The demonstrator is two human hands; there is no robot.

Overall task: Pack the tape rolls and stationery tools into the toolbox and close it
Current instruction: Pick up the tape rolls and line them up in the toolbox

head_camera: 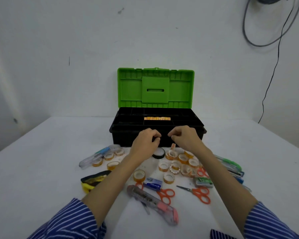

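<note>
Striped sleeves [72, 219] nearest; both hands' grip unclear at toolbox [128, 135] front edge; bare table [41, 169] either side.

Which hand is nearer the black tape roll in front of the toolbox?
Left. The left hand is directly above the black tape roll, partly overlapping it in view; the right hand sits up and to its right, clearly apart.

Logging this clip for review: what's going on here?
A person is packing stationery into a toolbox with its green lid up. A row of tape rolls already sits in the tray. The left hand and right hand hover, fingers curled, before the box front; whether they hold anything is unclear. More loose rolls, scissors and a cutter lie on the table.
</note>
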